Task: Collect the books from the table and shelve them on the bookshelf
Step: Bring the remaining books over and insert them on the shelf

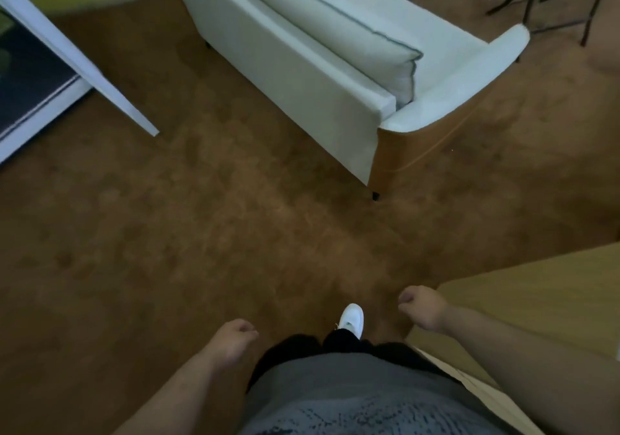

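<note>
Hanging loosely curled, the left hand (235, 337) and right hand (421, 307) hold nothing; no books or bookshelf show. The wooden table (553, 300) lies just beside the right hand, so a hip or wrist could knock its corner. The white sofa (302, 75) stands ahead across the carpet (167, 250). No legible writing appears anywhere.

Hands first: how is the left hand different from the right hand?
The left hand hangs over the brown carpet, while the right hand is by the corner of the wooden table. The left hand sits lower in the picture than the right hand. Both are loosely curled and hold nothing.
</note>
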